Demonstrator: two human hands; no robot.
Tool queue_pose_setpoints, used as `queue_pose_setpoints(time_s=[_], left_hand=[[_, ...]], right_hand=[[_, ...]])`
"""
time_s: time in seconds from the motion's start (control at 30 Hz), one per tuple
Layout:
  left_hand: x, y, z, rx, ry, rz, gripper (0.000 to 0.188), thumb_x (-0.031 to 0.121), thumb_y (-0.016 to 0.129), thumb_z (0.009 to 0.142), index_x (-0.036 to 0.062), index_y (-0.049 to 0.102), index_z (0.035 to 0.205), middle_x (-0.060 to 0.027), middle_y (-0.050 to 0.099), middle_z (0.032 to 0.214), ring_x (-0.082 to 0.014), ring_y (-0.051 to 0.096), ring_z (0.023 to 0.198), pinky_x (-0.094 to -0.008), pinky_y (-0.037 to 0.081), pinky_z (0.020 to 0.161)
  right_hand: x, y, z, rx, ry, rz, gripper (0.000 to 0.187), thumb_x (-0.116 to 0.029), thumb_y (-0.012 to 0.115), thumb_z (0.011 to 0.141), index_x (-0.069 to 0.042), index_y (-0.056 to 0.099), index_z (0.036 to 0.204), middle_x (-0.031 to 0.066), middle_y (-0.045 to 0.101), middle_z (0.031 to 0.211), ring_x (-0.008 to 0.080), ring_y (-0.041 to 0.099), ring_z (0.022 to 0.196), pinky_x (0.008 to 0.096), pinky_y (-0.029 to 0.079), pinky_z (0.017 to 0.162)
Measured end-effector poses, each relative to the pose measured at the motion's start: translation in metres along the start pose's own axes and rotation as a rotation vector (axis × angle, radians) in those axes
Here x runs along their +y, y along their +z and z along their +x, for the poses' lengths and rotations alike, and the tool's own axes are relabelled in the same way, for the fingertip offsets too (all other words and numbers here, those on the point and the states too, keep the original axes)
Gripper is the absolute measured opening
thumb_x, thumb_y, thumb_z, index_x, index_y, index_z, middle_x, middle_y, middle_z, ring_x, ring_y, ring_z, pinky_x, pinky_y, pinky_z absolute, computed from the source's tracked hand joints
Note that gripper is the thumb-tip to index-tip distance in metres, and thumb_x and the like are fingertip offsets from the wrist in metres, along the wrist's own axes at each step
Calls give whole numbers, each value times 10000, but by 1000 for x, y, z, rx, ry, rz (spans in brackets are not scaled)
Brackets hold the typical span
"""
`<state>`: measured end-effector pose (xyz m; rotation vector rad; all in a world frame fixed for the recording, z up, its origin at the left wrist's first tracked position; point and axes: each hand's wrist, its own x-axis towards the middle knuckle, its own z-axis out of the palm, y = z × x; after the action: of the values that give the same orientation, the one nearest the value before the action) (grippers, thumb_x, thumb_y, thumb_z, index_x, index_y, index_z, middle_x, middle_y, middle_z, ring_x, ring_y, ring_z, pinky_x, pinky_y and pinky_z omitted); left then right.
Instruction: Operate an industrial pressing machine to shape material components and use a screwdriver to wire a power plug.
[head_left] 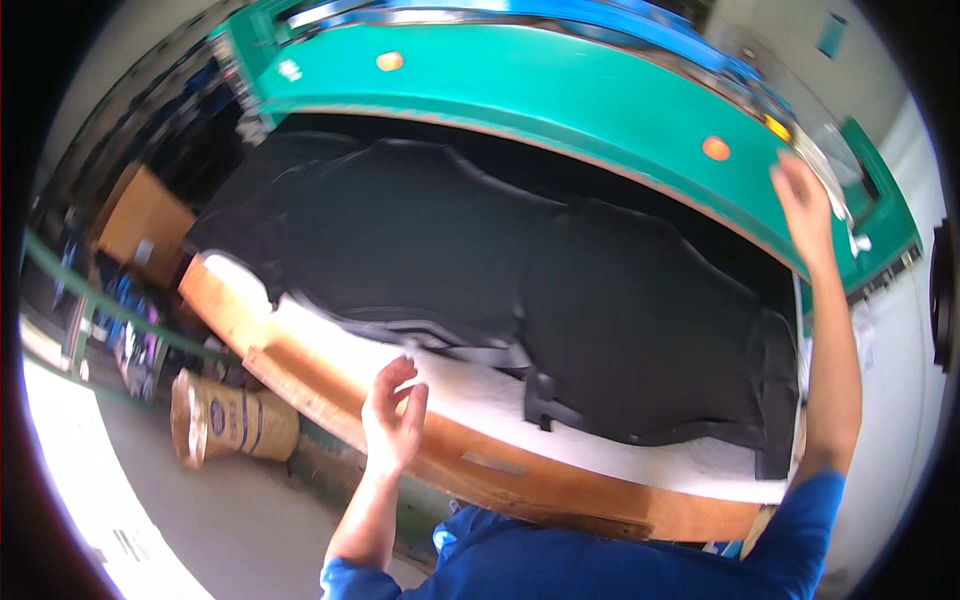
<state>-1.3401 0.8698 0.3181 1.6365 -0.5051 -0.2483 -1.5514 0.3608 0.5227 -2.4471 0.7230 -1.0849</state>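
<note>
A white, wood-edged surface (475, 392) carries black sheet material (400, 245) before a green machine beam (550, 95). The left hand (393, 425) is over the wooden edge, thumb and fingers parted. The right hand (805, 205), near an orange disc (716, 149), is blurred; finger spread cannot be determined.

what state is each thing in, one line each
left hand: open, seemingly empty
right hand: raised at green panel, blurred; contact unclear
black material: spread out, edges uneven
white surface: partly covered
orange discs: whether pressed, unclear
cardboard box: open or closed, unclear
</note>
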Motion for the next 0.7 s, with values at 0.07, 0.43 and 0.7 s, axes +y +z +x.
queue_pose_setpoints(time_s=[0.07,0.43,0.7], left_hand=[[-17,-17,15,127,-52,-99,412,4,623,890,-35,484,1276,-145,584,1206,-198,595,1078,-319,504,920],[-31,-109,98,545,-205,-189,475,152,627,915,-8,456,1328,-151,564,1243,-221,578,1113,-345,507,918],[-48,-158,122,679,-259,-108,450,214,656,896,-17,527,1261,-123,624,1085,-204,630,954,-325,521,819]], right_hand=[[-5,-3,-76,-19,-13,-94,287,-110,624,935,10,592,1194,80,638,1114,164,592,1049,326,460,955],[-32,21,-241,-266,184,64,266,5,635,863,6,607,1127,147,594,1262,246,589,1119,349,478,937],[-69,74,-224,-324,50,194,247,24,639,833,23,628,1079,161,620,1217,284,613,1098,357,484,934]])
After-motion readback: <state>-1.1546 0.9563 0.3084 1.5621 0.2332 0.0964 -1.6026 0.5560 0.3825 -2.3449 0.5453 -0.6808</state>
